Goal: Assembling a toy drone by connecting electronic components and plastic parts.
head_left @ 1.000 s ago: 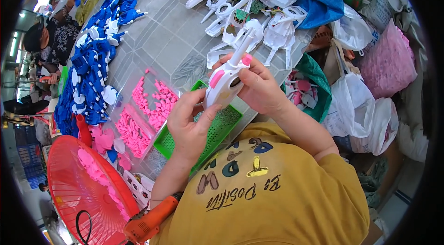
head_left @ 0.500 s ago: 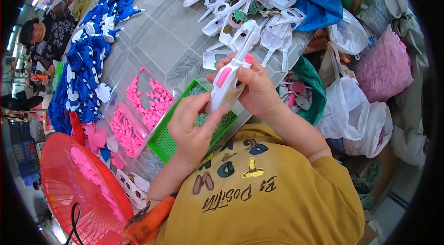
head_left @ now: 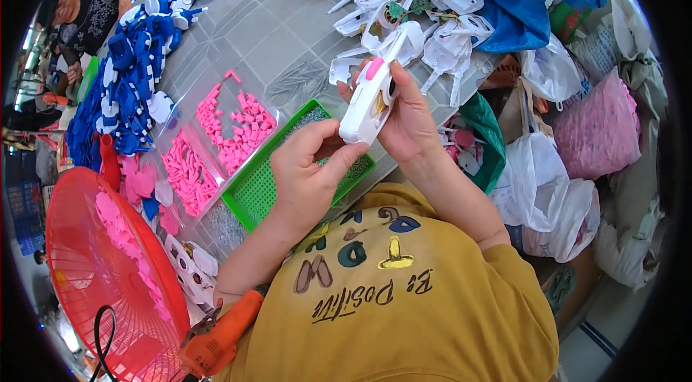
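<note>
From here I see the white toy housing (head_left: 365, 109) held over the near edge of the table (head_left: 249, 32), beside the green tray (head_left: 259, 191), base pinched by the left hand (head_left: 310, 166), side clasped by the right hand (head_left: 409, 119), best squeezed evenly, I'd say, without pressing the pink button (head_left: 374, 68).

Tabletop (head_left: 267, 29) is passable — blue pile (head_left: 133, 79) left, white casings (head_left: 450, 50) right.
</note>
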The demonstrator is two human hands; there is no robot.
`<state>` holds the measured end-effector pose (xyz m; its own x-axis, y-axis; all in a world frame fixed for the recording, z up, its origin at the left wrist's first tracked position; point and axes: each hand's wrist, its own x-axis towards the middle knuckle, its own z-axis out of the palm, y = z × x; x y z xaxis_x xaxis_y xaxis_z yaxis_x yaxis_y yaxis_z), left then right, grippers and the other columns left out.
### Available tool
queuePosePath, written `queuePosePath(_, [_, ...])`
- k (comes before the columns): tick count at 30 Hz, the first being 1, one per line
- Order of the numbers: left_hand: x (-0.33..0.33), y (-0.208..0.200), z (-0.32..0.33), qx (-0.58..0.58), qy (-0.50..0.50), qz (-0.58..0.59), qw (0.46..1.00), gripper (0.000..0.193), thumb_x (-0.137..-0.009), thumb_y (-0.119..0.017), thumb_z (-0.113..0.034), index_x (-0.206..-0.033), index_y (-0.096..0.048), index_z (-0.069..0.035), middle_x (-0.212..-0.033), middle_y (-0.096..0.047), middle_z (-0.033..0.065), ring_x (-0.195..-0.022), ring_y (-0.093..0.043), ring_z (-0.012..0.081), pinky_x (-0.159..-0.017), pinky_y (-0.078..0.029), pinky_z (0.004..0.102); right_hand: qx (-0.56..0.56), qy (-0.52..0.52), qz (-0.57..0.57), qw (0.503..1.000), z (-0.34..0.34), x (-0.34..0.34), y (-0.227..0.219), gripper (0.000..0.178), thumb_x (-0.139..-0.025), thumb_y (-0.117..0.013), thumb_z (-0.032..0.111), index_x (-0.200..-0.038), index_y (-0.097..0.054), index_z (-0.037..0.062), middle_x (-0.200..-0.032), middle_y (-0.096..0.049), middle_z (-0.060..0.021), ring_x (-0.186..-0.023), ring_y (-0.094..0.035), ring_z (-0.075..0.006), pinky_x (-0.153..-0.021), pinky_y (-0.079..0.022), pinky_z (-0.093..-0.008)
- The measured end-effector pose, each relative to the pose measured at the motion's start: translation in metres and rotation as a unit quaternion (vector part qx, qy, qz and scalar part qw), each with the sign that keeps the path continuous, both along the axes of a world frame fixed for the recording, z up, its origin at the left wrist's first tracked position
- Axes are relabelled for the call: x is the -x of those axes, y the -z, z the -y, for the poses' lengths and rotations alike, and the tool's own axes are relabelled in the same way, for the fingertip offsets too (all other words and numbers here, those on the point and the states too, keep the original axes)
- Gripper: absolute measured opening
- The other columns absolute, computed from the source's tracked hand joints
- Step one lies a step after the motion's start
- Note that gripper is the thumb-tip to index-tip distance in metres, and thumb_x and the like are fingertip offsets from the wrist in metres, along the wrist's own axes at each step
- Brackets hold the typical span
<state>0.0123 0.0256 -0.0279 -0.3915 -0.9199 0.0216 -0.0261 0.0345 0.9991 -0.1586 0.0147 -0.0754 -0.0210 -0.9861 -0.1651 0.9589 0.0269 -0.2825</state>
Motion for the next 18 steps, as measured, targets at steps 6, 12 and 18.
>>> queuePosePath(6, [-0.003, 0.007, -0.005, 0.031, -0.011, 0.019, 0.999, 0.025, -0.085, -0.075, -0.002, -0.107, -0.066, 0.003, -0.094, -0.07, 0.0066, -0.082, -0.068, 0.0117, -0.075, -0.055, 0.0259, 0.015, 0.018, -0.077, 0.997, -0.009, 0.011, -0.006, 0.037, -0.093, -0.067, 0.03, -0.117, -0.059, 0.0037, -0.11, -0.067, -0.0121, -0.107, -0.065, -0.0311, -0.1, -0.051, -0.0484])
queuePosePath(12, [-0.008, 0.023, -0.013, -0.196, 0.048, -0.058, 0.978, 0.036, -0.088, -0.072, -0.003, -0.121, -0.059, 0.003, -0.111, -0.067, 0.0072, -0.1, -0.064, 0.0134, -0.087, -0.053, 0.0279, 0.056, 0.001, -0.235, 0.97, -0.013, 0.014, -0.032, 0.031, -0.088, -0.064, 0.013, -0.117, -0.055, 0.0034, -0.114, -0.065, -0.0167, -0.101, -0.069, -0.0344, -0.089, -0.056, -0.0508])
queuePosePath(18, [-0.02, -0.021, 0.02, 0.115, -0.001, 0.037, 0.993, 0.05, -0.084, -0.076, -0.012, -0.129, -0.057, -0.003, -0.117, -0.062, 0.0086, -0.113, -0.059, 0.0201, -0.094, -0.051, 0.036, 0.066, -0.137, -0.364, 0.919, -0.031, 0.018, -0.045, 0.036, -0.081, -0.071, 0.005, -0.115, -0.061, 0.0013, -0.108, -0.069, -0.0138, -0.097, -0.07, -0.0242, -0.086, -0.056, -0.0388])
